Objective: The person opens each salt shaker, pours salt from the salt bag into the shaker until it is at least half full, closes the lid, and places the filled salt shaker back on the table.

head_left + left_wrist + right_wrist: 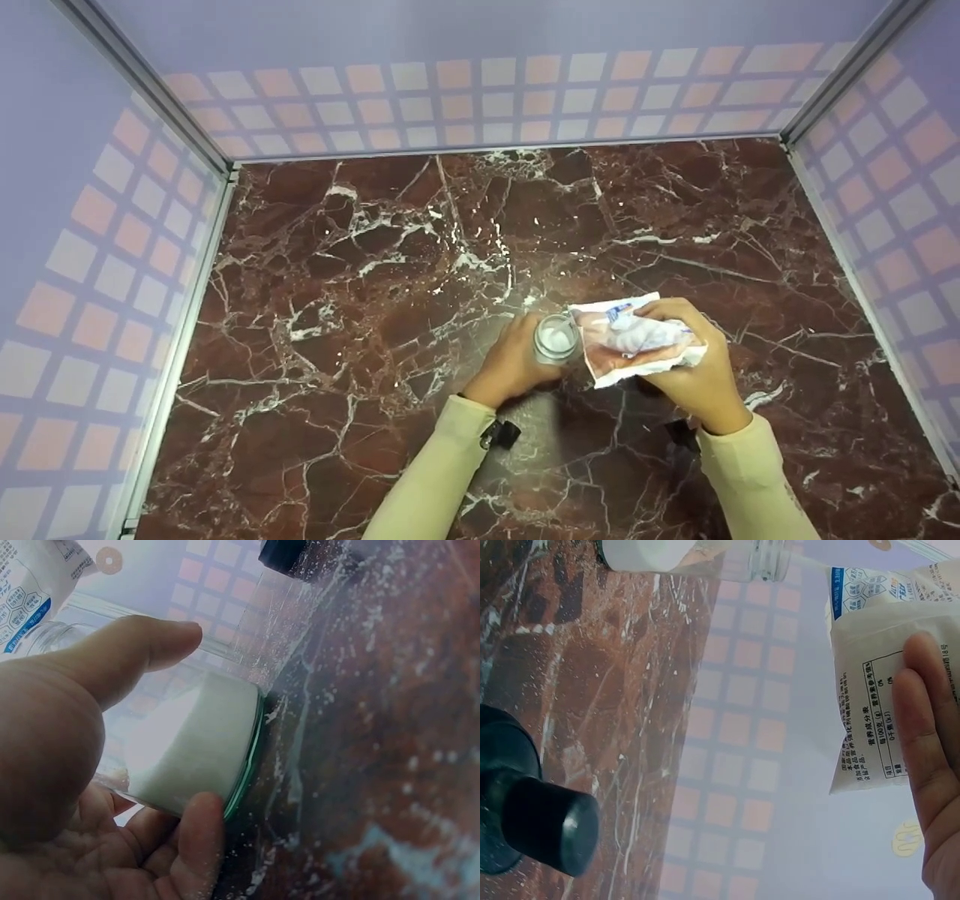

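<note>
The left hand (511,362) curls around a small clear glass jar of white powder (556,339) standing on the red-brown marble desk (375,300); the right hand (694,360) grips a crumpled white printed plastic pouch (634,339), tilted just right of the jar, its corner at the jar's mouth.

1. A glass jar (556,339) stands on the marble countertop (360,300), nearer its front edge, right of centre.
2. The pouch (634,339) is just right of the jar, apparently touching its rim.
</note>
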Action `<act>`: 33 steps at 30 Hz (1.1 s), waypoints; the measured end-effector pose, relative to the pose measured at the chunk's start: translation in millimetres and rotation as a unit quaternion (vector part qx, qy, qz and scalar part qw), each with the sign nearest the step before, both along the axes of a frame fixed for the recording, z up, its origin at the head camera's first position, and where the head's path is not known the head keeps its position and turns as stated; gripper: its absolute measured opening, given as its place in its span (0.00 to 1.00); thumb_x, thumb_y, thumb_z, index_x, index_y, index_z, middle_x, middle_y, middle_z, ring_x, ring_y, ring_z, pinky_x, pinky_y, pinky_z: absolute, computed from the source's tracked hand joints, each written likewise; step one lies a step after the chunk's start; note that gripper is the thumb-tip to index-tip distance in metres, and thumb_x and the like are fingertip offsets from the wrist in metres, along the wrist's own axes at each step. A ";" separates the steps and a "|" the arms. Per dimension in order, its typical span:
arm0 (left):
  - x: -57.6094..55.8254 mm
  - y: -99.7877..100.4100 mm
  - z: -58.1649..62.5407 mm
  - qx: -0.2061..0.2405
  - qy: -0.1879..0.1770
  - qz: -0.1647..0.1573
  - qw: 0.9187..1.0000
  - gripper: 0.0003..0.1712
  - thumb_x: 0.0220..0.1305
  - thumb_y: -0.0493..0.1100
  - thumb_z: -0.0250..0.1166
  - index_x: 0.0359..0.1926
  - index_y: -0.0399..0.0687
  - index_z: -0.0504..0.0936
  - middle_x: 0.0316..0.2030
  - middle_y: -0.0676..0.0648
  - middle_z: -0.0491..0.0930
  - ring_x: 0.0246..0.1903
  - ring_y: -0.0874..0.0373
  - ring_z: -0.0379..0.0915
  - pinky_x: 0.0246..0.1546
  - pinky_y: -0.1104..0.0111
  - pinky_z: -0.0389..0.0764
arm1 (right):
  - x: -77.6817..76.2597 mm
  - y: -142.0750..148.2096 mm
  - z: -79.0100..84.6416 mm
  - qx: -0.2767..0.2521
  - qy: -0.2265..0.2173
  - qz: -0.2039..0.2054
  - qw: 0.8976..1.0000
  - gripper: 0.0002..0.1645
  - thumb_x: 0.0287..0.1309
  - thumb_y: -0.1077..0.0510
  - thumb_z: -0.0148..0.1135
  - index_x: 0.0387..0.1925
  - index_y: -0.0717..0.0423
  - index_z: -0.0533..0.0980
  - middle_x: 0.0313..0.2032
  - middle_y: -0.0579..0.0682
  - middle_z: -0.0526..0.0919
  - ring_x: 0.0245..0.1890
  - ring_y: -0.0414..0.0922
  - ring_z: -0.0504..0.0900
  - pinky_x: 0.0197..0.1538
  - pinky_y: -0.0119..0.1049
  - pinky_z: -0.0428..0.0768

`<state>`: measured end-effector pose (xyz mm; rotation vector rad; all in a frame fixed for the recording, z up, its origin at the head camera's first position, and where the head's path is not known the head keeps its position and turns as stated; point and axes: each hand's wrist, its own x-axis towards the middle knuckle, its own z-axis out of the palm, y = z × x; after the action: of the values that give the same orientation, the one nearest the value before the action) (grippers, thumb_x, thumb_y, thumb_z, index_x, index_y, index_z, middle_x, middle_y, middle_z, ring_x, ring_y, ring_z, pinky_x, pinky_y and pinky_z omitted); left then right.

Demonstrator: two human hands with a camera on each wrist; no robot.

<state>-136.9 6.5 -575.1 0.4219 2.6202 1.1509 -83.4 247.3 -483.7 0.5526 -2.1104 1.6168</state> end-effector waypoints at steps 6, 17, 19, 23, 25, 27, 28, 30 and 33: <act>0.1 1.3 -0.9 -0.004 0.004 0.000 1.000 0.47 0.43 0.50 0.84 0.64 0.45 0.72 0.55 0.47 0.76 0.56 0.51 0.72 0.59 0.57 0.79 | -0.1 -1.0 7.4 -0.002 -0.003 0.001 1.000 0.33 0.24 0.80 0.81 0.40 0.71 0.77 0.44 0.62 0.83 0.47 0.46 0.82 0.53 0.34 0.78; -0.1 0.0 -2.7 -0.020 0.012 -0.002 1.000 0.47 0.44 0.52 0.83 0.64 0.46 0.72 0.54 0.48 0.76 0.54 0.52 0.72 0.57 0.60 0.79 | -0.9 1.3 2.6 -0.008 0.013 0.015 1.000 0.35 0.22 0.72 0.86 0.40 0.71 0.77 0.44 0.63 0.83 0.48 0.47 0.82 0.56 0.35 0.78; 0.0 0.1 -2.4 -0.019 0.010 -0.003 1.000 0.47 0.44 0.53 0.83 0.64 0.46 0.72 0.54 0.48 0.76 0.54 0.52 0.72 0.57 0.60 0.78 | -2.0 2.2 0.6 -0.003 0.016 0.016 1.000 0.36 0.22 0.71 0.86 0.40 0.71 0.77 0.43 0.63 0.83 0.48 0.47 0.82 0.56 0.35 0.78; -0.2 1.1 -1.5 -0.017 0.010 -0.008 1.000 0.47 0.44 0.54 0.84 0.64 0.46 0.72 0.54 0.48 0.76 0.54 0.52 0.72 0.58 0.59 0.78 | -3.0 4.1 -0.3 0.004 0.023 0.013 1.000 0.36 0.22 0.69 0.87 0.39 0.71 0.77 0.43 0.62 0.83 0.47 0.46 0.82 0.55 0.34 0.77; -0.5 1.3 -1.0 -0.015 0.012 -0.009 1.000 0.47 0.44 0.54 0.84 0.63 0.46 0.72 0.54 0.48 0.75 0.54 0.52 0.72 0.58 0.60 0.78 | -3.6 5.1 0.4 0.007 0.026 0.013 1.000 0.36 0.22 0.68 0.87 0.39 0.70 0.78 0.43 0.62 0.83 0.47 0.46 0.82 0.55 0.34 0.77; -0.7 1.3 -0.9 -0.012 0.014 -0.009 1.000 0.47 0.44 0.53 0.84 0.63 0.46 0.72 0.54 0.47 0.76 0.54 0.52 0.72 0.58 0.60 0.78 | -4.1 5.9 1.1 0.005 0.027 0.015 1.000 0.35 0.22 0.69 0.87 0.40 0.70 0.78 0.43 0.62 0.83 0.47 0.46 0.82 0.55 0.34 0.77; -0.7 1.1 -1.0 -0.010 0.014 -0.008 1.000 0.47 0.44 0.53 0.84 0.64 0.45 0.72 0.53 0.47 0.76 0.54 0.52 0.72 0.58 0.60 0.78 | -4.3 6.1 1.4 0.004 0.027 0.016 1.000 0.35 0.22 0.69 0.87 0.40 0.70 0.78 0.43 0.62 0.83 0.47 0.47 0.82 0.55 0.34 0.77; -0.6 0.6 -1.3 -0.009 0.012 -0.006 1.000 0.48 0.43 0.52 0.84 0.64 0.45 0.72 0.53 0.48 0.76 0.53 0.52 0.72 0.58 0.60 0.78 | -4.3 6.3 1.7 0.003 0.025 0.018 1.000 0.35 0.22 0.70 0.87 0.40 0.70 0.78 0.43 0.62 0.83 0.47 0.47 0.82 0.56 0.35 0.77; -0.6 0.5 -2.5 -0.006 0.008 -0.004 1.000 0.48 0.43 0.52 0.84 0.64 0.45 0.72 0.53 0.48 0.76 0.54 0.53 0.72 0.58 0.60 0.78 | -3.1 6.0 1.9 0.003 0.023 0.016 1.000 0.35 0.22 0.71 0.86 0.39 0.70 0.77 0.43 0.61 0.83 0.47 0.47 0.82 0.55 0.35 0.78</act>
<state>-137.5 7.0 -577.6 0.4422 2.6350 1.1338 -86.5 253.2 -481.8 0.6213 -2.0848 1.5995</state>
